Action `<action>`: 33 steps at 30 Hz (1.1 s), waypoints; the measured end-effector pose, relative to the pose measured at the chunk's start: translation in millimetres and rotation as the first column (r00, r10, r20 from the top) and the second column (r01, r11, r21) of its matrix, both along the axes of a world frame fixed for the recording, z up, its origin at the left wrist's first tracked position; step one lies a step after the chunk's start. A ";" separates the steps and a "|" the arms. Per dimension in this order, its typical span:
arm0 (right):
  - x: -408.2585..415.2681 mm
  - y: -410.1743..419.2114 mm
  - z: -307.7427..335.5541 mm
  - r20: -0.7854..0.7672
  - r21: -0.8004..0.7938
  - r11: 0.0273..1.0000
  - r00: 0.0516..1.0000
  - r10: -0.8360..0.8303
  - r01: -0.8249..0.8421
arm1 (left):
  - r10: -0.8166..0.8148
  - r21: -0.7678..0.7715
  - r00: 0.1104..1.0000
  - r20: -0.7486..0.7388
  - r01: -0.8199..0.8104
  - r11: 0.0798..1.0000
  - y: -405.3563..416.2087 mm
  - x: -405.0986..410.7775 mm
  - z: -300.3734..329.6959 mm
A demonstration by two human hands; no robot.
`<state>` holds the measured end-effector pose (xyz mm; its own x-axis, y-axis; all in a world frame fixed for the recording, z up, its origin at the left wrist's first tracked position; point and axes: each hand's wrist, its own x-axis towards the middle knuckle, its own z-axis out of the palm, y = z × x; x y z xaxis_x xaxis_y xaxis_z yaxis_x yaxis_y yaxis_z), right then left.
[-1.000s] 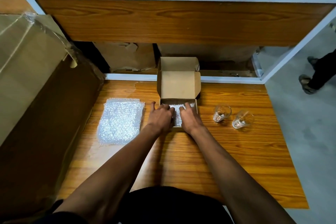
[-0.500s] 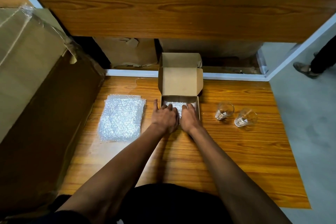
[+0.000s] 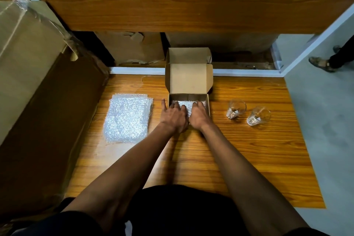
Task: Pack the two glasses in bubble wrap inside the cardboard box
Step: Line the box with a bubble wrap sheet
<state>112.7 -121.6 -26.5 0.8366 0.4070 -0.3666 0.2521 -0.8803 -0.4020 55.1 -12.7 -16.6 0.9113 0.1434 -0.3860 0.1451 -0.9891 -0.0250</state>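
You are lining the box point(image 3: 188, 96): both hands, left point(image 3: 174, 116) and right point(image 3: 199, 115), press flat-fingered on the bubble wrap point(image 3: 184, 104) inside. Next, fetch the glasses point(image 3: 235, 109) (at three o'clock, unwrapped).

Both hands point(image 3: 184, 116) cover box's point(image 3: 188, 78) near wall, most of bubble wrap lining point(image 3: 185, 104); fingertip contact hidden.

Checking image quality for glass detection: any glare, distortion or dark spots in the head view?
Head view: wide-angle bending bows the white shelf frame; the silvery bubble wrap stack sparkles with highlights; the two clear drinking glasses show faint against the glossy orange wooden table; the bottom edge is dark.
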 end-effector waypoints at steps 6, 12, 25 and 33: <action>-5.9 0.2 -0.3 0.137 0.059 0.998 0.991 -0.011 0.003 | -0.009 -0.014 0.998 0.055 0.010 1.000 -4.0 -4.2 6.5; -1.2 -1.5 -4.0 0.006 -0.046 0.999 1.000 -0.003 0.003 | 0.049 -0.049 0.999 -0.012 -0.050 0.998 -2.6 0.1 2.7; -8.6 -20.7 19.7 0.295 -0.162 0.964 0.922 0.249 -0.209 | -0.127 0.041 0.960 0.249 0.121 0.992 8.1 -27.0 7.0; -15.8 -21.1 14.3 0.377 -0.286 0.926 0.860 0.344 -0.245 | -0.194 0.035 0.944 0.266 0.192 0.981 19.6 -29.8 4.1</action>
<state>96.9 -142.7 -12.2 0.7837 0.6087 -0.1237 0.6127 -0.7903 -0.0075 25.3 6.8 -12.6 0.9914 -0.0431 -0.1239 -0.0459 -0.9987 -0.0200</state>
